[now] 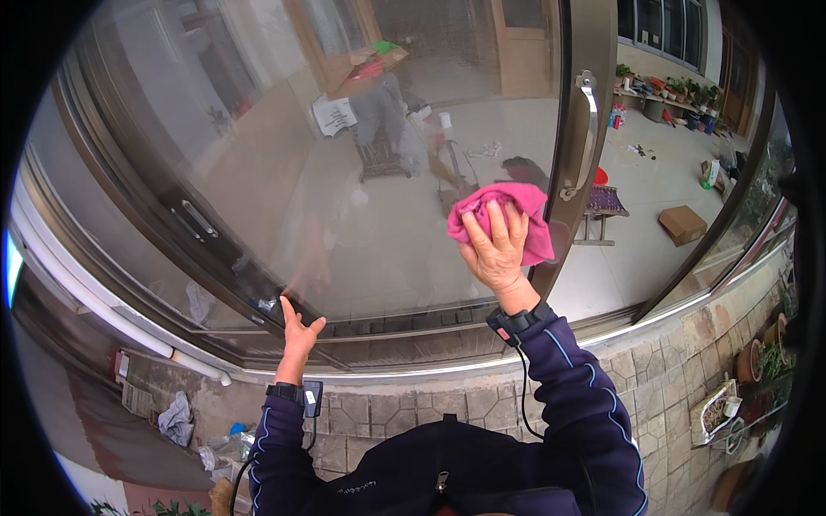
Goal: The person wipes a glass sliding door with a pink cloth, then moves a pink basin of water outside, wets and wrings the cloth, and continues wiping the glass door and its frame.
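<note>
A bunched pink cloth [538, 225] lies against the glass pane [404, 249] of a sliding door, close to the door's brown metal stile [575, 146]. My right hand [496, 256] presses on it with the fingers bent over its folds. Lower on the left, my left hand [298, 335] is at the dark frame [303, 311] along the pane's lower left edge. Its index finger and thumb stand apart, and I see nothing held in it; the other fingers are partly hidden. A silver pull handle [588, 129] is fixed to the stile, right of the cloth.
Right of the stile the doorway opens on a tiled floor with a cardboard box [682, 225] and a small stool [605, 202]. A white pipe [112, 301] runs along the left. Paving stones [482, 408] lie below, with plant pots [750, 359] at the right.
</note>
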`<action>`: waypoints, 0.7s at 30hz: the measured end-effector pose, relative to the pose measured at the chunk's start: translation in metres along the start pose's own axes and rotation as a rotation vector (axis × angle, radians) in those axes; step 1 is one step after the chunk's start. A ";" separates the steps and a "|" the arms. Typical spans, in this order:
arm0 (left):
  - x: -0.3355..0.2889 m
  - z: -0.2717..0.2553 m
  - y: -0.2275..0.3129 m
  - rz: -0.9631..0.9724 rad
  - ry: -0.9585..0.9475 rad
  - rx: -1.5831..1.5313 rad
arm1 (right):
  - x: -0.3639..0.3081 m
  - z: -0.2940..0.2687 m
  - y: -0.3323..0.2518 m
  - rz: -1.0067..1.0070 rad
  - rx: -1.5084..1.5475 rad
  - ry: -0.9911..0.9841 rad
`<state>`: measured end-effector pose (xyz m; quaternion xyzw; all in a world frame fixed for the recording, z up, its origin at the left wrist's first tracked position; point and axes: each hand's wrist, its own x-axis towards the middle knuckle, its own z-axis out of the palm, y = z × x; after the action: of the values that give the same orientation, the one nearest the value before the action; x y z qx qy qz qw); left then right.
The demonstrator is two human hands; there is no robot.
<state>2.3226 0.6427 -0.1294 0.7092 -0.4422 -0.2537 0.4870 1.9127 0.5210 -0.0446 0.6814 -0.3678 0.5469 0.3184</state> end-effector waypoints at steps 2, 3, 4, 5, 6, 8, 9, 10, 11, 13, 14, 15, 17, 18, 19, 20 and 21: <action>0.000 -0.001 -0.003 0.005 -0.013 -0.007 | -0.051 -0.003 -0.022 -0.249 0.026 -0.188; 0.001 -0.001 -0.005 0.051 -0.006 0.027 | -0.073 -0.009 -0.030 -0.400 0.033 -0.390; 0.000 -0.001 -0.006 0.082 -0.004 0.034 | -0.085 -0.009 -0.031 -0.535 0.107 -0.607; 0.001 0.000 -0.007 0.086 0.001 0.042 | -0.090 -0.010 -0.032 -0.592 0.122 -0.780; 0.000 0.000 -0.007 0.088 0.000 0.026 | -0.088 -0.011 -0.031 -0.608 0.086 -0.734; 0.000 0.002 -0.008 0.110 0.013 0.036 | -0.053 -0.011 -0.024 -0.589 0.136 -0.561; 0.001 0.003 -0.008 0.143 0.028 0.084 | -0.025 -0.012 -0.023 -0.578 0.095 -0.524; 0.001 0.003 -0.008 0.146 0.027 0.091 | 0.011 -0.014 -0.020 -0.547 0.043 -0.457; 0.001 0.002 -0.009 0.136 0.025 0.082 | 0.052 -0.016 -0.015 -0.534 0.024 -0.316; 0.001 0.001 -0.011 0.155 0.009 0.037 | 0.144 -0.025 -0.002 -0.472 -0.085 -0.202; 0.002 0.000 -0.012 0.157 0.005 0.057 | 0.190 -0.033 0.008 -0.433 -0.102 -0.118; 0.001 -0.002 -0.014 0.184 0.000 0.058 | 0.235 -0.042 0.018 -0.358 -0.142 -0.069; 0.001 -0.004 -0.017 0.150 -0.018 0.022 | 0.321 -0.058 0.037 -0.349 -0.207 0.249; 0.000 -0.005 -0.019 0.181 -0.016 0.055 | 0.359 -0.069 0.045 -0.342 -0.222 0.366; -0.001 -0.005 -0.021 0.196 -0.014 0.067 | 0.388 -0.075 0.049 -0.235 -0.218 0.426; -0.002 -0.004 -0.022 0.200 -0.022 0.058 | 0.408 -0.079 0.049 -0.257 -0.241 0.445; -0.002 -0.004 -0.023 0.193 -0.030 0.069 | 0.428 -0.071 0.041 -0.244 -0.265 0.519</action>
<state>2.3333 0.6495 -0.1488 0.6758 -0.5241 -0.2010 0.4777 1.8975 0.4936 0.3903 0.5107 -0.2579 0.6075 0.5511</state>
